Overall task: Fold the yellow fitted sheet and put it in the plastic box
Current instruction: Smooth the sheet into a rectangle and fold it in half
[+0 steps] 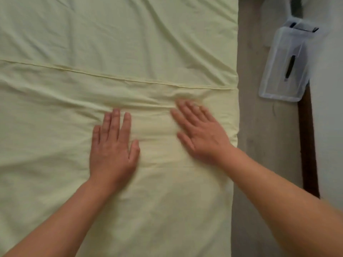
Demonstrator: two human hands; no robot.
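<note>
The pale yellow fitted sheet (74,43) lies spread flat and fills most of the view. A hemmed edge crosses it from left to right, so one layer lies over another. My left hand (113,145) presses flat on the near layer with straight fingers. My right hand (200,132) lies flat on the sheet too, close to its right edge, fingers spread and slightly blurred. Wrinkles bunch up just beyond my fingertips. The clear plastic box (285,64) stands on the floor at the upper right, well apart from the sheet.
A strip of light wooden floor (259,145) runs along the sheet's right edge. A dark narrow object shows through the clear box. A dark brown frame (308,145) and a white wall stand at the far right.
</note>
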